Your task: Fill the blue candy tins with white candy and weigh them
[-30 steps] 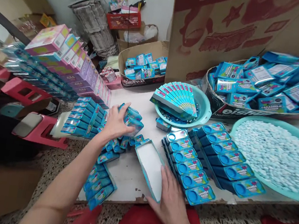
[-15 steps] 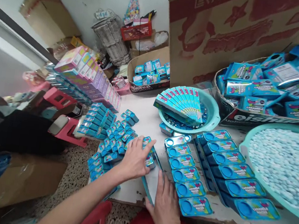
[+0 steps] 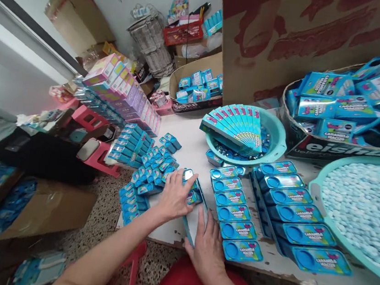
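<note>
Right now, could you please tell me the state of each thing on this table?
Long tray: open, partly filled
Left hand: over the tray's far end
Right hand: at its near end
Small basin: uncovered, fanned sleeves on top
Large basin: uncovered, heaped with pale blue pieces
Right carton: open, piled with blue packs
Far carton: open, blue packs inside

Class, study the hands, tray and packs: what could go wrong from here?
The left hand partly hides the packs in the tray, so one might sit crooked unnoticed. The end pack beside the right hand lies near the table edge; a bump could knock it off. The fanned cartons overhang the basin's rim and may slide.
</note>
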`<state>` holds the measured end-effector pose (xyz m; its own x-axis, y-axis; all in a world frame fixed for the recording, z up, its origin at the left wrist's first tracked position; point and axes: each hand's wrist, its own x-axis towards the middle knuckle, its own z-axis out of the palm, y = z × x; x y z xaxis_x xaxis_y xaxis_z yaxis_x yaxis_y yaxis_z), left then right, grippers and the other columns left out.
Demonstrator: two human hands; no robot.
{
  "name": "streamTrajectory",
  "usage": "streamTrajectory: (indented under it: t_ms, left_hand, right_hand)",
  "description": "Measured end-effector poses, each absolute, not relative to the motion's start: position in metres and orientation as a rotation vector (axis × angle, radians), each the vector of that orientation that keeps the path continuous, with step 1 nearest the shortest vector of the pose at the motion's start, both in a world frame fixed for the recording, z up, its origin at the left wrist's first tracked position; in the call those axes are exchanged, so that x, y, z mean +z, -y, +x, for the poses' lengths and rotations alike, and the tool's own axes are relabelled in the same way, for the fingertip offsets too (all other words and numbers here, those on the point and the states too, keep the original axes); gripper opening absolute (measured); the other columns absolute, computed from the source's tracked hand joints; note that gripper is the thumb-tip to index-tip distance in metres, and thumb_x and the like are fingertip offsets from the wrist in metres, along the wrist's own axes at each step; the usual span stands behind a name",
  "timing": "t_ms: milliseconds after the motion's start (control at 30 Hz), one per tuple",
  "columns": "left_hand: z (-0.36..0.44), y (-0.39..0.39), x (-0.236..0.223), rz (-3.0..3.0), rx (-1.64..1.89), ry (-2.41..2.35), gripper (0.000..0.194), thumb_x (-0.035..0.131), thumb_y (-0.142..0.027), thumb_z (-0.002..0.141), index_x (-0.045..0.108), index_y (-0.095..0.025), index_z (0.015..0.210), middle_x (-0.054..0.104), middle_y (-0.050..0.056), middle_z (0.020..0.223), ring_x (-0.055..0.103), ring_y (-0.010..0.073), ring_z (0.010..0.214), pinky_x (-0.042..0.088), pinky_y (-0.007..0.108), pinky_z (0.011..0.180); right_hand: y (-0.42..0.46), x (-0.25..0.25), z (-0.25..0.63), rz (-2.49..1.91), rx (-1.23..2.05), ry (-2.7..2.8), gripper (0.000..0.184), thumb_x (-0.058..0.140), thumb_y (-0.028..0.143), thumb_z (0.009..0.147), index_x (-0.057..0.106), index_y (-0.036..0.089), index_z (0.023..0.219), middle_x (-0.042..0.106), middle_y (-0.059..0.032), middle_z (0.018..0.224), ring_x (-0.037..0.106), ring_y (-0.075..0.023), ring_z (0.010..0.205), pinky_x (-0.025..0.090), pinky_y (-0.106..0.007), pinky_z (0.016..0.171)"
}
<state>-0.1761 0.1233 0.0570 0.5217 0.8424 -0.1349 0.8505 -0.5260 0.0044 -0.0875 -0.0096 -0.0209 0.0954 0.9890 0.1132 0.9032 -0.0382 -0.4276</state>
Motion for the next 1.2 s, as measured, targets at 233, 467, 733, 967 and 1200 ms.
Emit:
streamTrajectory:
  t_ms: [233,467,733,967,1200]
  left_hand:
    - [-0.177,-0.107,0.041,2.736,-0.097,-1.347,0.090,0.064,-0.049,0.072,0.022,-0.024,0.148,0.015,0.018,0.154,0.006,0.0414,0.141,0.011,0.062,0.108]
    - [-0.253,-0.163,0.025,2.161,0.354,-1.852,0.063,0.043,-0.037,0.088,0.025,-0.019,0.145,0.033,0.014,0.147,0.027,0.0244,0.137,0.026,0.044,0.109]
    - [-0.255,-0.197,-0.016,2.193,-0.250,-2.104,0.075,0.062,-0.029,0.072,0.035,-0.015,0.141,0.045,0.020,0.131,0.040,0.0345,0.121,0.033,0.051,0.099]
    - [-0.246,-0.179,-0.031,2.245,-0.212,-2.192,0.068,0.061,-0.024,0.075,0.038,-0.017,0.139,0.039,0.018,0.138,0.039,0.0315,0.122,0.036,0.045,0.098]
    - [-0.257,-0.175,-0.028,2.248,-0.118,-2.039,0.075,0.068,-0.051,0.068,0.043,-0.029,0.135,0.035,0.015,0.137,0.034,0.0348,0.124,0.031,0.048,0.101]
  right_hand:
    - [0.010,-0.020,-0.084,-1.915,0.225,1.834,0.076,0.050,0.038,0.086,0.014,0.008,0.145,0.043,-0.0247,0.130,0.047,-0.0370,0.116,0.044,-0.048,0.090]
    - [0.010,-0.023,-0.081,-1.880,0.078,1.930,0.071,0.043,0.037,0.089,0.011,0.007,0.146,0.044,-0.0248,0.130,0.052,-0.0349,0.106,0.047,-0.044,0.083]
    - [0.011,-0.020,-0.083,-1.944,0.055,1.985,0.066,0.045,0.037,0.086,0.022,0.008,0.141,0.045,-0.0239,0.130,0.053,-0.0335,0.101,0.047,-0.043,0.083]
    - [0.011,-0.025,-0.082,-1.901,-0.018,1.984,0.066,0.041,0.044,0.088,0.028,0.006,0.139,0.045,-0.0249,0.129,0.054,-0.0335,0.100,0.048,-0.043,0.081]
    - [0.011,-0.028,-0.082,-1.881,-0.020,1.996,0.063,0.042,0.045,0.088,0.032,0.005,0.136,0.044,-0.0267,0.130,0.054,-0.0355,0.101,0.050,-0.044,0.079]
